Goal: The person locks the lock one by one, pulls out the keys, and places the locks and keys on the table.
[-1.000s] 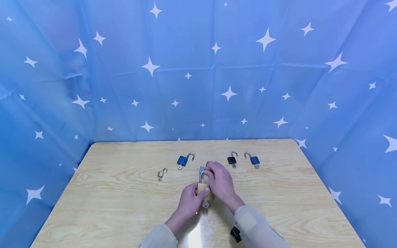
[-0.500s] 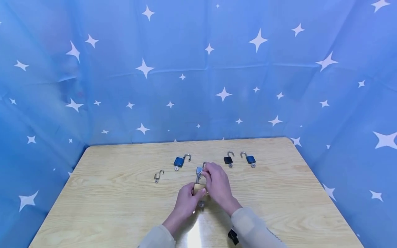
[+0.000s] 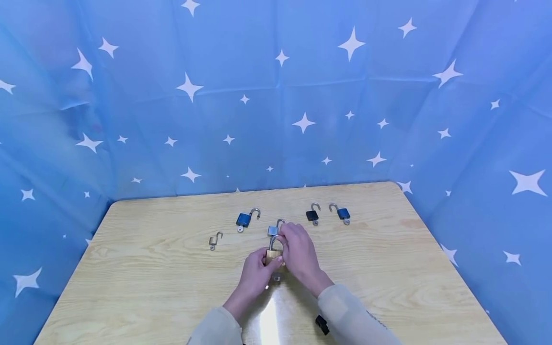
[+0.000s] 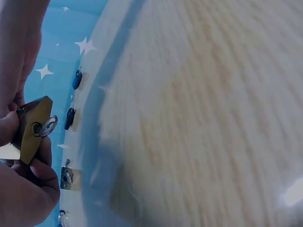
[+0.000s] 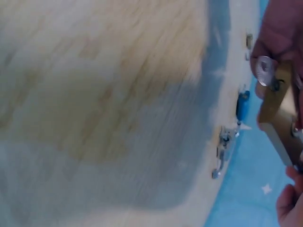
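The large padlock in the lower middle of the head view is brassy gold, with a grey metallic shackle and a silvery key. Above it, from left to right, show a dull-gold small padlock, a blue padlock, a pale silvery-blue padlock, a black padlock and a second blue padlock. The table is pale yellowish with streaky wood grain; the blue curtain carries white four-pointed stars; the sleeves are off-white.
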Demonstrator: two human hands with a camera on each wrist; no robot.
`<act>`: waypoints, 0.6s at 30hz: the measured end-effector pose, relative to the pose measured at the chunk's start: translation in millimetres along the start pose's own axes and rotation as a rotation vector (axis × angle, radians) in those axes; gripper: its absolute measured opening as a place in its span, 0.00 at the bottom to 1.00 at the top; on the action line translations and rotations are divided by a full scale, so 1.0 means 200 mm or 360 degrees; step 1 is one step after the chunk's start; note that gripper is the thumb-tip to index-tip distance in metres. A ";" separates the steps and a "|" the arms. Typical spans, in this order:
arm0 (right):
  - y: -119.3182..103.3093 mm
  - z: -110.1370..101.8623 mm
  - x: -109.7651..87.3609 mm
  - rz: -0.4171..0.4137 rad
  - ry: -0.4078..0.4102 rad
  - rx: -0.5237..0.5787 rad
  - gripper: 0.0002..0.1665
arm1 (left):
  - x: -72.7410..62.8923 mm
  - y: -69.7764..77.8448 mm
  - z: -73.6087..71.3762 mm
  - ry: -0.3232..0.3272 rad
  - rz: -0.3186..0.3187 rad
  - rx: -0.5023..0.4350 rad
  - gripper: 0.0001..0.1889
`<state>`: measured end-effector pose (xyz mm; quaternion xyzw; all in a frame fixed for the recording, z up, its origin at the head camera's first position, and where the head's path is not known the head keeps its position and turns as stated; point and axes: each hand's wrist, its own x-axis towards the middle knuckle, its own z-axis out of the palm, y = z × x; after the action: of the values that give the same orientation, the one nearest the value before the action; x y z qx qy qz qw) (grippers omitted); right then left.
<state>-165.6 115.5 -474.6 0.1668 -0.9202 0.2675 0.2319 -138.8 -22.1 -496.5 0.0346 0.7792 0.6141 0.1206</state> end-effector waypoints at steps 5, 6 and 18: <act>-0.01 -0.01 0.00 0.0117 -0.0107 0.0053 0.09 | -0.02 -0.02 0.00 -0.0023 0.0024 -0.0014 0.15; -0.01 -0.01 0.01 0.0140 -0.0140 0.0052 0.08 | -0.02 -0.02 0.00 -0.0029 0.0019 -0.0013 0.15; -0.01 -0.03 0.05 0.0189 -0.0315 0.0049 0.06 | -0.02 -0.03 -0.04 -0.0078 -0.0057 -0.0096 0.18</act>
<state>-172.0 116.0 -463.8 0.1411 -0.9427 0.2771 0.1210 -136.4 -31.2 -499.6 0.0320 0.7576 0.6341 0.1515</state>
